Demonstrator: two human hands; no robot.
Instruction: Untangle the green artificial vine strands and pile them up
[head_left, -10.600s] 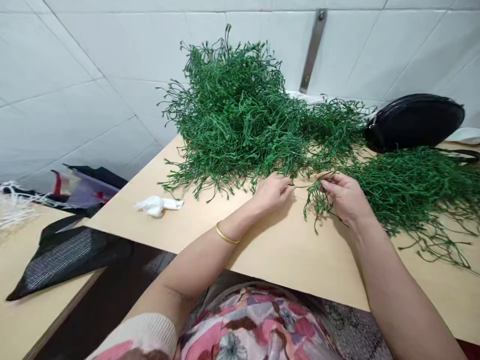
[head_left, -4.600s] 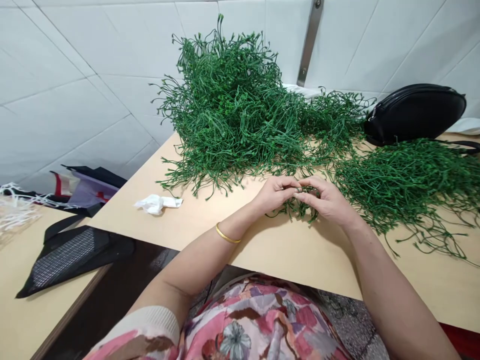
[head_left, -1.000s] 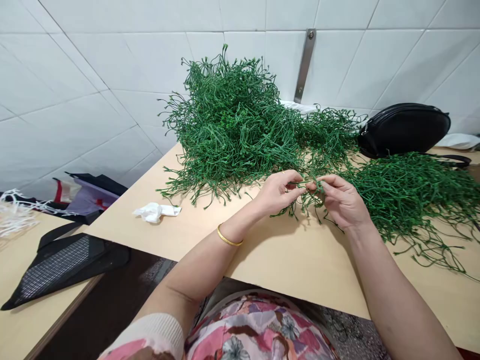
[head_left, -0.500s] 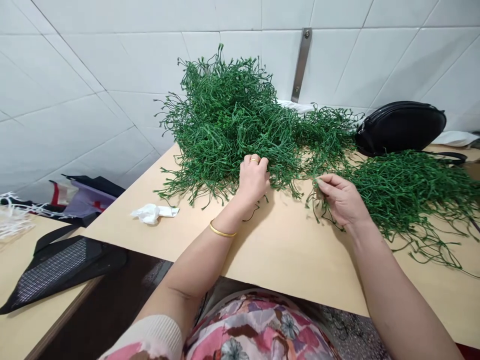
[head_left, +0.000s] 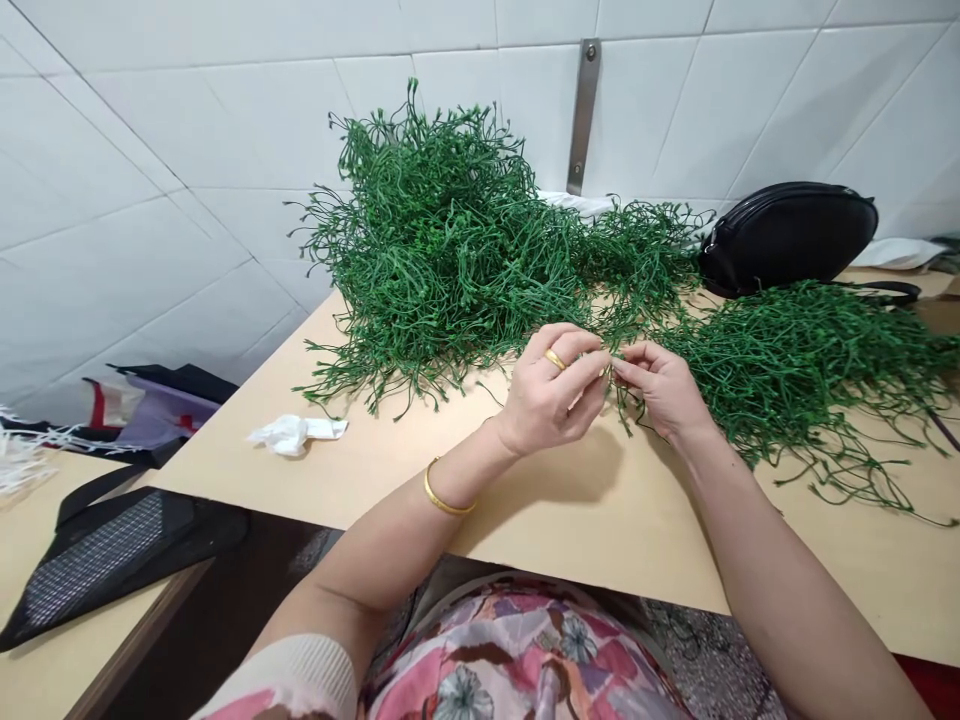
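Note:
Over the front middle of the table, my left hand [head_left: 559, 390] is closed in a pinch, its fingertips meeting those of my right hand. A thin green strand seems to trail from it, though the fingers hide most of what it holds. My right hand [head_left: 658, 388] is closed on a few thin green stems [head_left: 626, 410] with small tips, which hang below its fingers. Behind my left hand rises a large tangled heap of the same green stems [head_left: 442, 240]. Another pile of stems [head_left: 817, 365] lies to the right of my right hand.
A crumpled white tissue [head_left: 296, 434] lies at the table's left. A black oval bag [head_left: 791, 238] stands at the back right by the tiled wall [head_left: 247, 120]. At lower left, a black mesh item [head_left: 105, 545] rests on a second table [head_left: 45, 670].
My left hand has moved from the edge of the big heap to the right, and now meets my right hand's fingertips. The view has shifted slightly.

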